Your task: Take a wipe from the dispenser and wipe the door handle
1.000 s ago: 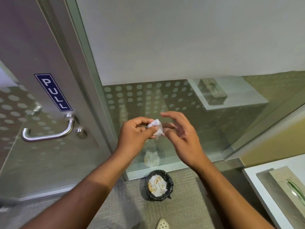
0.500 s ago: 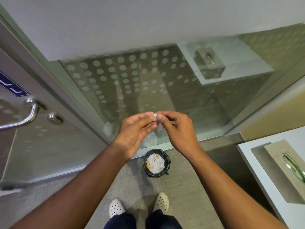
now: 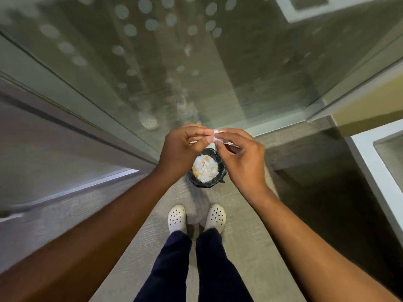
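A small crumpled white wipe (image 3: 217, 136) is pinched between the fingertips of both hands at mid-frame. My left hand (image 3: 183, 149) and my right hand (image 3: 242, 158) meet on it, directly above a small black-lined bin (image 3: 220, 171) full of used white wipes on the floor. The door handle and the dispenser are out of frame. The door's lower part (image 3: 54, 153) shows at the left.
A frosted-dot glass panel (image 3: 174, 62) stands straight ahead behind the bin. A white counter edge (image 3: 375, 171) runs along the right. My two white clogs (image 3: 196, 216) stand on the grey carpet just behind the bin.
The view has tipped downward, so the door handle and PULL sign left the frame. Both hands have closed on the wipe and now hang over the bin.
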`<state>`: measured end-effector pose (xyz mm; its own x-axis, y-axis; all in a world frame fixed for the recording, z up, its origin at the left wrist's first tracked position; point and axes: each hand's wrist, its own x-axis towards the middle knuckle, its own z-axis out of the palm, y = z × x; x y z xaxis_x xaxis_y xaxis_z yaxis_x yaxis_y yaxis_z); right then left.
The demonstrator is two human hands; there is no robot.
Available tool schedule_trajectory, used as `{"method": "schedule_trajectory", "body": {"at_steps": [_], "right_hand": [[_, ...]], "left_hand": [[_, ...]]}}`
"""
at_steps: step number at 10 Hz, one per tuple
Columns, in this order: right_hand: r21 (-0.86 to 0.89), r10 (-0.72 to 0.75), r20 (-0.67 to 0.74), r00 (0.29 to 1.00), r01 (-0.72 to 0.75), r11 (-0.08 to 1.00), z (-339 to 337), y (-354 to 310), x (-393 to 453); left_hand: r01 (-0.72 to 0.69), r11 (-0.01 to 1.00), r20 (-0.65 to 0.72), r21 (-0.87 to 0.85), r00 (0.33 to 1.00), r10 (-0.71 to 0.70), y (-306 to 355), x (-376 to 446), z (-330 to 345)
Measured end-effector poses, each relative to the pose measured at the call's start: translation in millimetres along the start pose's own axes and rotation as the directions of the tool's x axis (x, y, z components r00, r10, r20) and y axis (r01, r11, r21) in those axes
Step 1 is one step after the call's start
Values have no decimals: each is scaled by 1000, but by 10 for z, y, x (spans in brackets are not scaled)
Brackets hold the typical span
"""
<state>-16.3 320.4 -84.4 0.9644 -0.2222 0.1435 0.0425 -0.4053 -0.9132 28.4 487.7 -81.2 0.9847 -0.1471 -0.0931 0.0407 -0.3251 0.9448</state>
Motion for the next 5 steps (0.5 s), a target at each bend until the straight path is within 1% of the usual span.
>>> {"method": "schedule_trajectory", "body": {"at_steps": [1,2,3,4,5], "right_hand": [[-114,-20,42,999,25,993,334,685,-137],[-259,6,185,983,43,965,629,1306,-147],[-367,118,332,936,13,930,775,1699,-87],[-549,376,490,786,-56,834,905,2199,-47],[-588,495,416,763,-189,786,916,2371,-25]], "left_hand": [[-44,978,22,205,999,40,-657,57,161],[-83,947,113,309,992,50,-1186,104,276],[-109,917,199,384,979,33,-1476,151,350],[-172,859,285,482,958,32,-1801,241,436],[-201,811,320,549,947,19,-1938,299,504]]}}
